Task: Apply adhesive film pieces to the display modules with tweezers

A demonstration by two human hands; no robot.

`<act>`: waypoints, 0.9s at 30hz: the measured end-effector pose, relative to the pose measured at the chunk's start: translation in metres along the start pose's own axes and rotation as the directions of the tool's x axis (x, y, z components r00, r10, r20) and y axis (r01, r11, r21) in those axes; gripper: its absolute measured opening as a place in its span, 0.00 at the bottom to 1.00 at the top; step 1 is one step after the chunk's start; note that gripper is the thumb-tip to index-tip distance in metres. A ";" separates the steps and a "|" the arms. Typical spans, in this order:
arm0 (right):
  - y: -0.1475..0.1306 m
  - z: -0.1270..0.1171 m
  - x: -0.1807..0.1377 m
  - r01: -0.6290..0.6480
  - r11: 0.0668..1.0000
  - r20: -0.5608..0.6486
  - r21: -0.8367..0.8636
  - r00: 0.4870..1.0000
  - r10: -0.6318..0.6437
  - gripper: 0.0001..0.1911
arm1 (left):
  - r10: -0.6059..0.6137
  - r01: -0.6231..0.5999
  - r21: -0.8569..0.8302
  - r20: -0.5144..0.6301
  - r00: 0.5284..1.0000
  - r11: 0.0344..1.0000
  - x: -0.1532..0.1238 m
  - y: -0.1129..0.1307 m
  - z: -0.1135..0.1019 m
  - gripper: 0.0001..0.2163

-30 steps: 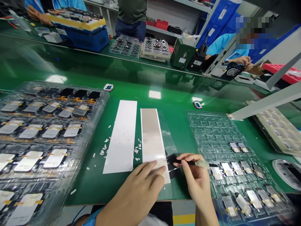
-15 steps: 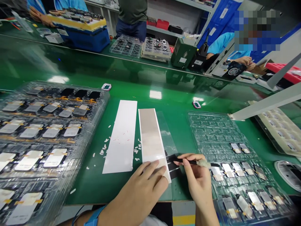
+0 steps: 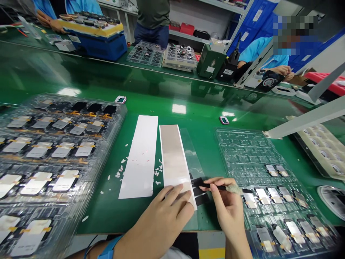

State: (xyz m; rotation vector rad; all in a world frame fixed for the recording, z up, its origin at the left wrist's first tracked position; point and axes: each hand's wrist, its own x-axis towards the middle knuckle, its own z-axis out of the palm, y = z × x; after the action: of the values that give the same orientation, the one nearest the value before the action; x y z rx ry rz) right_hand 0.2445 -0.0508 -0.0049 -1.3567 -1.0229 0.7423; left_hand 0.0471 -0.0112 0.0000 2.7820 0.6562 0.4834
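My left hand (image 3: 164,216) lies flat, fingers stretched out, pressing the near end of a long silvery strip (image 3: 174,158) on the green bench. My right hand (image 3: 226,208) pinches thin black tweezers (image 3: 215,187) whose tips reach a small black part (image 3: 199,190) at the strip's right edge, on a clear film (image 3: 192,158). A white paper strip (image 3: 140,158) lies to the left, with small white scraps (image 3: 120,171) scattered beside it.
Stacked clear trays (image 3: 48,158) of flat parts fill the left. A clear tray (image 3: 250,154) on the right holds several parts near me. A white tray (image 3: 320,147) and a metal bar (image 3: 304,120) sit far right. Other people work across the conveyor (image 3: 107,79).
The silvery strip's near end has shifted slightly left under my left hand. My right hand with the tweezers stays nearly in place.
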 end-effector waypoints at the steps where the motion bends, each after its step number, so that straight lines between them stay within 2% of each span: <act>1: 0.001 0.000 0.000 0.002 1.000 -0.007 -0.007 1.000 -0.002 0.03 | 0.000 0.000 0.001 0.003 1.000 1.000 0.000 0.000 0.000 0.12; 6: 0.001 -0.001 0.000 -0.058 0.998 -0.008 0.003 0.998 0.058 0.05 | 0.000 0.000 0.007 -0.022 1.000 1.000 0.002 0.001 -0.002 0.11; 11: -0.003 0.000 0.001 -0.045 0.999 -0.045 0.002 0.998 0.045 0.07 | 0.005 -0.005 -0.001 -0.021 1.000 1.000 0.001 0.001 -0.003 0.11; 16: 0.001 0.000 0.001 -0.117 0.993 -0.052 0.006 0.992 0.117 0.09 | 0.005 -0.005 0.012 -0.035 0.999 1.000 0.002 0.001 0.000 0.11; 20: 0.001 -0.002 0.002 -0.169 0.977 -0.133 0.132 0.973 0.187 0.10 | -0.007 0.007 -0.020 -0.040 0.999 1.000 0.005 0.003 -0.004 0.12; 22: -0.002 0.000 0.002 -0.168 0.956 -0.197 0.241 0.956 0.218 0.10 | -0.037 0.033 -0.115 -0.034 0.999 0.993 0.007 0.002 -0.009 0.12; 24: -0.007 0.007 0.002 -0.142 0.933 -0.254 0.332 0.939 0.233 0.10 | -0.137 0.123 -0.321 -0.022 0.990 0.939 0.007 0.000 -0.015 0.10; 25: -0.010 0.012 0.001 -0.119 0.923 -0.270 0.365 0.936 0.227 0.09 | -0.225 0.195 -0.447 -0.014 0.974 0.873 0.007 -0.001 -0.017 0.08; 27: -0.014 0.025 -0.003 -0.055 0.913 -0.280 0.404 0.943 0.180 0.08 | -0.441 0.334 -0.689 0.024 0.897 0.643 0.006 -0.003 -0.020 0.05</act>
State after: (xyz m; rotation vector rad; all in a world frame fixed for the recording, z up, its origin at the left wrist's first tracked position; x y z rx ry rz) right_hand 0.2187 -0.0441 0.0071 -1.1439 -0.5077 0.7471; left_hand 0.0437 -0.0027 0.0185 1.8497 0.8704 0.6721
